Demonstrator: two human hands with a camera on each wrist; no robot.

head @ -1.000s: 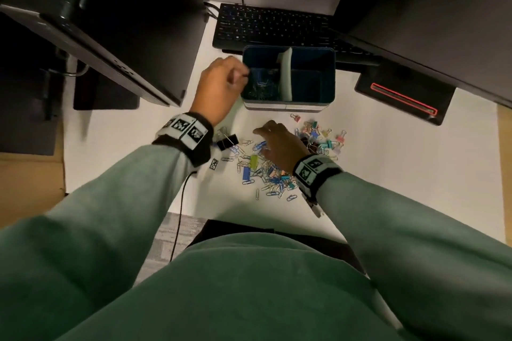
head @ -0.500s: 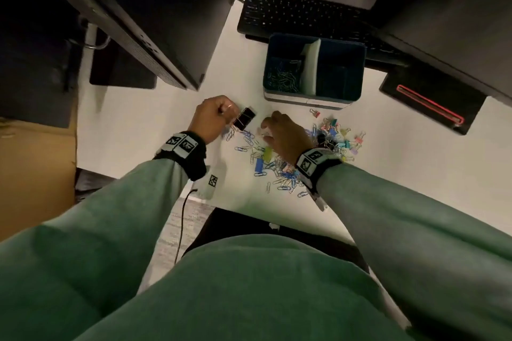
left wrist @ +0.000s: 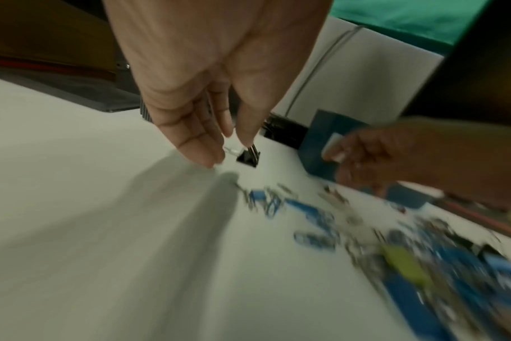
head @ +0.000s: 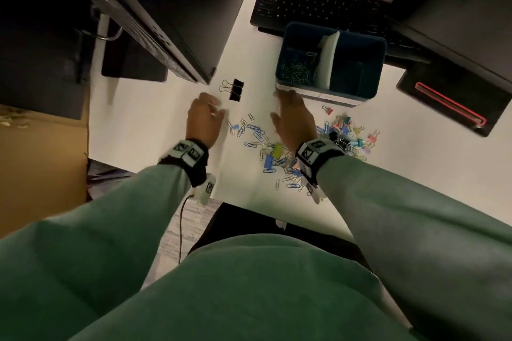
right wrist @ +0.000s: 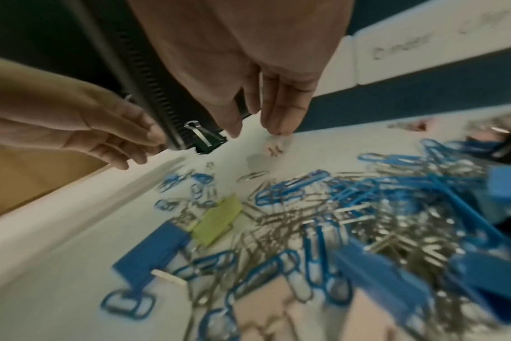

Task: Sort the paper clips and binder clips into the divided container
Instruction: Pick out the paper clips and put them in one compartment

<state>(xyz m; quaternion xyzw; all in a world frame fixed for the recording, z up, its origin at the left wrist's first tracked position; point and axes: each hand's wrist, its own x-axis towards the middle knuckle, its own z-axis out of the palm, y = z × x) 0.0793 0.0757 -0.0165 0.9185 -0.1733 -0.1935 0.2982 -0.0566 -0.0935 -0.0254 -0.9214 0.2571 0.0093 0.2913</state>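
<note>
Clip pile [left wrist: 417,260] motion-blurred; container labels [right wrist: 400,46] unreadable.

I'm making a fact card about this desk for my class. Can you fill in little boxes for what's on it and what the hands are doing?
container: blue divided container near the keyboard
left section: paper clips inside
right section: looks empty
black binder clips: lying apart on the desk, left of the container
mixed pile: coloured clips in front of the container
left hand: open, holding nothing
right hand: open, above the pile
</note>
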